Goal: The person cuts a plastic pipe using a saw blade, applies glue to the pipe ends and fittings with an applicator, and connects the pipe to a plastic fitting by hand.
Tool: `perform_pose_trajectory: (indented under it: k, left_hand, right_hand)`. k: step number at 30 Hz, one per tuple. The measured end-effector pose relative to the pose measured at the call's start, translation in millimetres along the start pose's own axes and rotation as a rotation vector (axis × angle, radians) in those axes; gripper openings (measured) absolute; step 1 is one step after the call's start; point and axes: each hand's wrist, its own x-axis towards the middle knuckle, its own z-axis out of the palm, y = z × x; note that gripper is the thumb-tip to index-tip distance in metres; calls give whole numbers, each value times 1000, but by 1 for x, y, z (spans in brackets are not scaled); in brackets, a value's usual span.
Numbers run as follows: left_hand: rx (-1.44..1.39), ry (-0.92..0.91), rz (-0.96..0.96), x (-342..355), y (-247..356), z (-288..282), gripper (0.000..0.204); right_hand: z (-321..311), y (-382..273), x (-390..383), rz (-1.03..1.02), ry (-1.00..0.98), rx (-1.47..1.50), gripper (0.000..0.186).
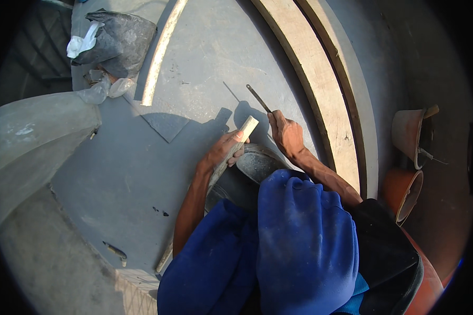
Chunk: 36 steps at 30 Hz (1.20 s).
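Wooden strip [249,127] slants across the left hand [223,149] as the right hand [288,134] grips a slim dark tool [258,98]

The strip lies in front of the person, above the grey floor [121,173], its long axis running from near left to far right. Its far end, cut square, points away and to the right, beyond the left hand; the near part passes down beside the left forearm. The tool slants the other way, its free end pointing far and to the left, clear of the strip.

The wood is pale and straight-edged, brightest at the sunlit far end and greyer in the shade. The tool is narrow, flat-looking and dark; its exact kind cannot be told.

The left hand is closed around the strip, thumb on the upper side and fingers curled beneath, its forearm reaching up from the near left. The right hand is balled around the tool's near end, the forearm coming in from the near right past a blue-clothed knee [305,236]. Between the forearms shows a dusty grey shoe [260,161]. Right of the right hand lies a long plank [320,86].
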Motion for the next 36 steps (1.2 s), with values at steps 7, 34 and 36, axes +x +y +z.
perform_pose_trajectory:
  k: [7, 34, 36]
  left_hand:
    - [-14, -1, 5, 0, 2, 2, 47]
    - [73, -12, 102, 1, -2, -1, 52]
    - [76, -9, 109, 0, -1, 1, 52]
  right_hand:
    - [-2, 2, -5, -59, 17, 69, 15]
    - [-6, -10, -7, -176, -113, 57, 14]
    - [6, -11, -17, -299, -123, 18, 14]
